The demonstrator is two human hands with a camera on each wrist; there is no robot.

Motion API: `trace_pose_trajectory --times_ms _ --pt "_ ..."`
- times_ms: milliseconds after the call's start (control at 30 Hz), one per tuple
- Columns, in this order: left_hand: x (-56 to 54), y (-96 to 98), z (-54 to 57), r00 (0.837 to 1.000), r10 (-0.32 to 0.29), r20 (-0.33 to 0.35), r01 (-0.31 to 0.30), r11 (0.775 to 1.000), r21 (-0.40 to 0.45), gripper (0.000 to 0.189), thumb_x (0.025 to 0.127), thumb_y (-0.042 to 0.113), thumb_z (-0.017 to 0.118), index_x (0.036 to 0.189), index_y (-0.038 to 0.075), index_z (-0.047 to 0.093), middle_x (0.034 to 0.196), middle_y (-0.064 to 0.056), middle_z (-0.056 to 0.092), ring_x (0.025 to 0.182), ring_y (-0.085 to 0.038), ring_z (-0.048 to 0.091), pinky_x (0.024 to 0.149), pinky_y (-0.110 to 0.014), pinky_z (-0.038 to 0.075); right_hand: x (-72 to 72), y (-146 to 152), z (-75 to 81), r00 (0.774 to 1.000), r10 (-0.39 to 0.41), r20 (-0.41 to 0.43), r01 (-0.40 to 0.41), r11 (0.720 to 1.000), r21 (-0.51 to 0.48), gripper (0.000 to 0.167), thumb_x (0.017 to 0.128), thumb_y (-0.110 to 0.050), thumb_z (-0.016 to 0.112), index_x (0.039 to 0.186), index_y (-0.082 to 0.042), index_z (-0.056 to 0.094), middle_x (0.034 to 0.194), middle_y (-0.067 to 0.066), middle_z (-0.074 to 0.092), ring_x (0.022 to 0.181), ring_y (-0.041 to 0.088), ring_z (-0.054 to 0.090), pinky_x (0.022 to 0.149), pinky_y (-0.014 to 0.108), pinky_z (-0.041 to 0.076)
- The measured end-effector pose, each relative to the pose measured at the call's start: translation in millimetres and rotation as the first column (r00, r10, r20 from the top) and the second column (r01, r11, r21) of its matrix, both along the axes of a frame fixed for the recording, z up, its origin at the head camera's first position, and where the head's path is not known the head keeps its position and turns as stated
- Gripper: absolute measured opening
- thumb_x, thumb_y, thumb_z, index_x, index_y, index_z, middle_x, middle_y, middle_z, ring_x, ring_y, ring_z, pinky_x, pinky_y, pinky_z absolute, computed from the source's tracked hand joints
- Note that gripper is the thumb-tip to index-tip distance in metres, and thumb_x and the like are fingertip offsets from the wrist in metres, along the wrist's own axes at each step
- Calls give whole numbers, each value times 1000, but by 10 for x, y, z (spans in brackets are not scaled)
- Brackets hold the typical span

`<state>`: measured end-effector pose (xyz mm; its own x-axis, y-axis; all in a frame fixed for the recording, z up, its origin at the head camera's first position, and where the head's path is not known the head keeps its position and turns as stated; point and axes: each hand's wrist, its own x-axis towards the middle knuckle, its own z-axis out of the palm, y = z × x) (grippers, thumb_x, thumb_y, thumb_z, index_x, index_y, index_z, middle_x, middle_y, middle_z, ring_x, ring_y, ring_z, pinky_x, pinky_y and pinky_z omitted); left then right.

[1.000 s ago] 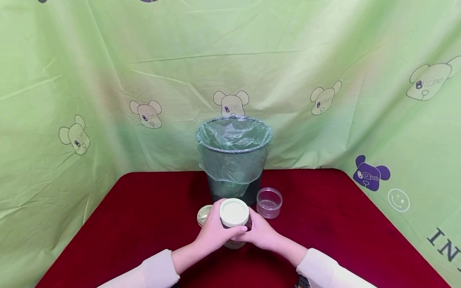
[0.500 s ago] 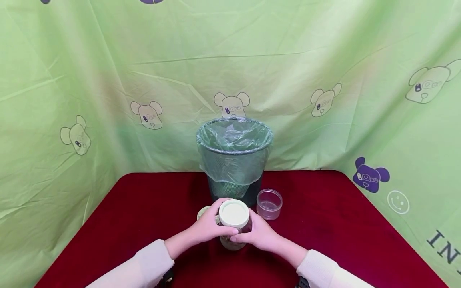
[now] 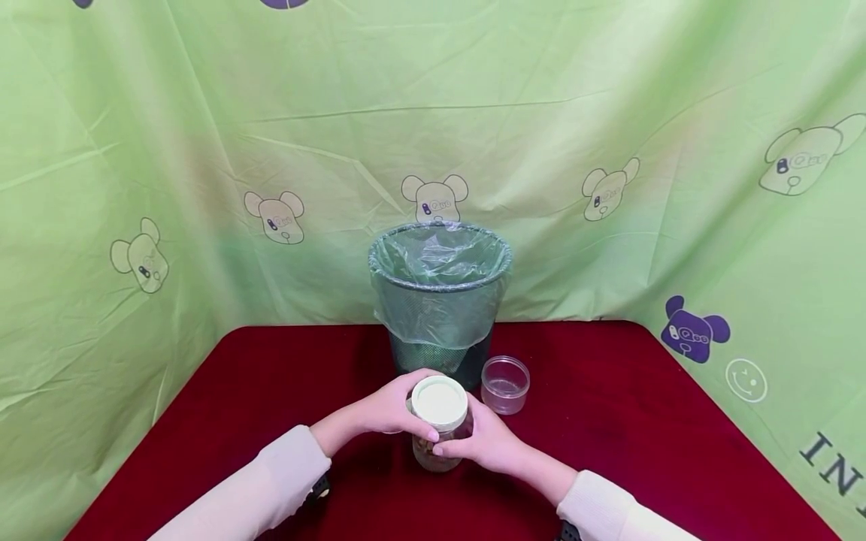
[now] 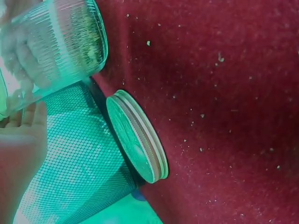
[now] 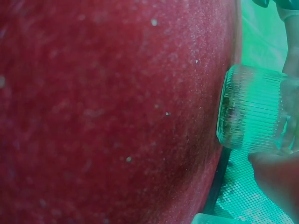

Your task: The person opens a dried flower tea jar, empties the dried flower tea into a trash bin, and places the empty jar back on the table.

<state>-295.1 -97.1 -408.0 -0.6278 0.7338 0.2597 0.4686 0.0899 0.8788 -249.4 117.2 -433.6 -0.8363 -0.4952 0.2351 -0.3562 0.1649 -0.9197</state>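
A clear ribbed jar (image 3: 436,457) with a pale round lid (image 3: 440,403) stands upright at the table's middle. Brownish bits lie at its bottom, which the left wrist view also shows through the jar (image 4: 79,46). My left hand (image 3: 395,406) holds its upper left side, thumb in front just under the lid and fingers behind. From the right, my right hand (image 3: 492,437) grips the jar, its thumb across the front. Behind my left hand, hidden in the head view, a loose round lid (image 4: 136,135) lies flat on the table.
A mesh waste bin (image 3: 440,315) lined with a clear bag stands behind the jar. An open clear tub (image 3: 505,385) sits to the right of it. Small crumbs dot the red tablecloth (image 4: 224,121). A green curtain (image 3: 325,113) hangs around the table.
My left hand has shifted left round the jar and its thumb has drawn back from my right thumb, showing more of the jar. The loose lid has become covered. My right hand stays about still.
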Motion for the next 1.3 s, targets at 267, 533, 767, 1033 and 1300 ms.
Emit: trace_pose_trajectory --times_ms 267,533,767,1033,1300 --pt "84 24 -20 989 141 -42 -144 988 -61 72 69 23 87 131 14 51 118 5 61 107 -14 56 94 -33 45 5 0 -11 1000 -11 27 11 1000 0 75 75 -13 83 137 -4 43 124 8 57 111 19 58 94 28 46" --pt "289 109 -73 935 351 -56 -353 935 -36 74 68 34 88 130 16 51 117 7 60 106 -13 57 92 -36 46 6 -1 -16 1000 -1 24 1 1000 -15 74 75 -12 83 137 -4 43 123 9 58 111 20 59 94 28 46" --pt "421 229 -130 871 487 -65 -486 873 30 74 67 34 88 129 14 52 116 5 60 105 -13 57 92 -36 46 11 -2 -11 1000 7 27 -6 999 -35 75 76 -10 83 138 -4 42 126 10 57 112 20 58 95 27 46" --pt "579 365 -159 774 632 -48 -627 774 86 76 65 36 89 128 14 51 114 5 60 104 -14 57 91 -38 46 11 -9 -10 1000 -12 17 13 1000 -19 78 74 -10 84 138 -3 41 129 10 55 116 19 56 97 26 43" --pt "620 426 -175 736 676 -39 -670 735 101 76 66 39 88 128 17 51 117 6 56 106 -13 54 92 -39 45 9 1 -10 1000 -24 11 24 1000 8 75 74 -13 84 136 -3 42 125 10 57 111 20 58 93 27 47"
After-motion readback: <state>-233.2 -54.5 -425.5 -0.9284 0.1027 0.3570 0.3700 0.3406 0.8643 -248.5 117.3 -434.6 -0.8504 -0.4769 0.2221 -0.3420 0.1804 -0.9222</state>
